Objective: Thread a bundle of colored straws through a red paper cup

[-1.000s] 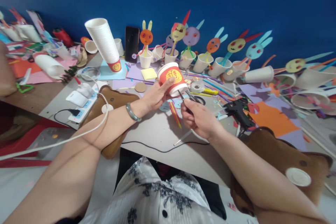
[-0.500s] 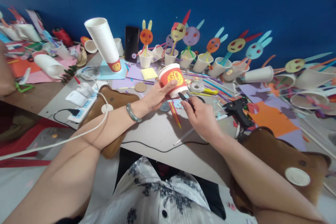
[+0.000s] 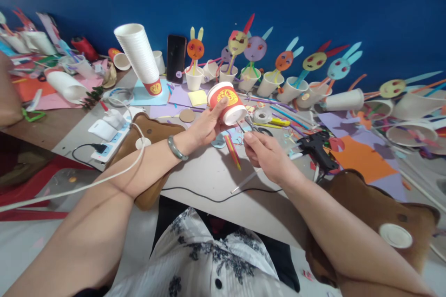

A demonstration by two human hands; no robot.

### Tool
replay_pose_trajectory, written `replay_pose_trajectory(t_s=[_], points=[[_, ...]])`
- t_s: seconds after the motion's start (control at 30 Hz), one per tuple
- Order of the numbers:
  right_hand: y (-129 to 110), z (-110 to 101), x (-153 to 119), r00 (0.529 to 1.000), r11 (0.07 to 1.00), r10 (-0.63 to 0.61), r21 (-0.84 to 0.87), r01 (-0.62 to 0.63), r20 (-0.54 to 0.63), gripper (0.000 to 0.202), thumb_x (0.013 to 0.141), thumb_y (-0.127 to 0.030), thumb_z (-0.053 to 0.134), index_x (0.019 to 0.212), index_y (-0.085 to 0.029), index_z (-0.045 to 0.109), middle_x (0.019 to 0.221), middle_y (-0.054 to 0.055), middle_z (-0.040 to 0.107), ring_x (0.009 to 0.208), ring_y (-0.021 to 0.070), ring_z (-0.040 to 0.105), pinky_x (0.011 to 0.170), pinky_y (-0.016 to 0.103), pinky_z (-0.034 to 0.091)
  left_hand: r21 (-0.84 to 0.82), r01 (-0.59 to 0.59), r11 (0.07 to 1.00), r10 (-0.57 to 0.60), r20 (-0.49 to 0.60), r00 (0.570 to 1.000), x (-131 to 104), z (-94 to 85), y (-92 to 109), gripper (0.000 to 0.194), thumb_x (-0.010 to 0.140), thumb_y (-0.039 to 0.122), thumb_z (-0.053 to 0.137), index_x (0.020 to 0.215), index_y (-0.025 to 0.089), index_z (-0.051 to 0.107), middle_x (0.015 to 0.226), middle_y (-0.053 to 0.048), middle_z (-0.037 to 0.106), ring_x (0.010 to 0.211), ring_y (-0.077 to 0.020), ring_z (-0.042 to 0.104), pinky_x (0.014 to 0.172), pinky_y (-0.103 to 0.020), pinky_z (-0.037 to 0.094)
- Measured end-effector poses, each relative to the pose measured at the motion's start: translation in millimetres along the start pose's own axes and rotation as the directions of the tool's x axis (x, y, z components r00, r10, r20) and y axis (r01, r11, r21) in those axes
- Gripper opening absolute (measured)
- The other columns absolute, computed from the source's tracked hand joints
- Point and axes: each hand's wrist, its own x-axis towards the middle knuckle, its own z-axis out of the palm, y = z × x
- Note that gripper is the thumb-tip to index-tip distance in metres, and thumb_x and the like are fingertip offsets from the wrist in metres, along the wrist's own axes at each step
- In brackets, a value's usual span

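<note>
Steadying our work over a pale grey, flat-topped table [image 3: 209,176], we held a cup up.

Beyond us leaned a tall, tapering stack of white paper cups [image 3: 135,53]; nearer, our right hand [image 3: 266,153] was folded, thumb pinching a tool, while our left hand [image 3: 209,125] curled around a red-and-white paper cup with a yellow emblem [image 3: 226,102], tilted above the tabletop, base toward the right; the thin, dark, pointed tool [image 3: 240,125] poked toward that base, though we couldn't tell whether it touched; we judged the step in hand to be working on the base, the next move calling for a firm hold, controlled pressure and left fingers clear of the point.
</note>
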Motion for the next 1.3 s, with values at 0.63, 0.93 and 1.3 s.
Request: replay_pose_trajectory(t_s=[0.63,0.93,1.3], points=[[-13,5,-4,0.93,0.829,0.29,0.426,-0.363,0.227,0.046,0.093,-0.061,0.065,0.077,-0.024,0.043,0.049,-0.013,0.024,0.041,0.0049,0.007,0.036,0.018,0.015,0.054,0.01,0.998,-0.014,0.065,0.998,-5,1.7,1,0.041,0.076,0.046,0.088,0.097,0.014,0.073,0.1,-0.01,0.08,0.103,-0.0248,0.076,0.097,-0.037,0.06],[-8,4,-3,0.973,0.925,0.19,0.308,-0.221,0.129,0.052,0.086,-0.067,0.071,0.074,-0.024,0.044,0.05,-0.011,0.027,0.043,0.0055,0.015,0.039,0.02,0.015,0.054,-0.033,0.998,0.028,0.081,0.996,-7,2.4,1,0.043,0.074,0.044,0.09,0.1,0.015,0.072,0.099,-0.009,0.08,0.099,-0.023,0.077,0.095,-0.034,0.06],[-12,1,-4,0.96,0.912,0.236,0.307,-0.273,0.153,0.053,0.085,-0.069,0.07,0.075,-0.024,0.045,0.05,-0.012,0.025,0.043,0.0055,0.012,0.039,0.021,0.015,0.035,-0.032,0.999,0.029,0.079,0.996,-8,2.6,0,0.042,0.074,0.041,0.091,0.103,0.015,0.073,0.105,-0.01,0.08,0.101,-0.0237,0.077,0.096,-0.035,0.06]])
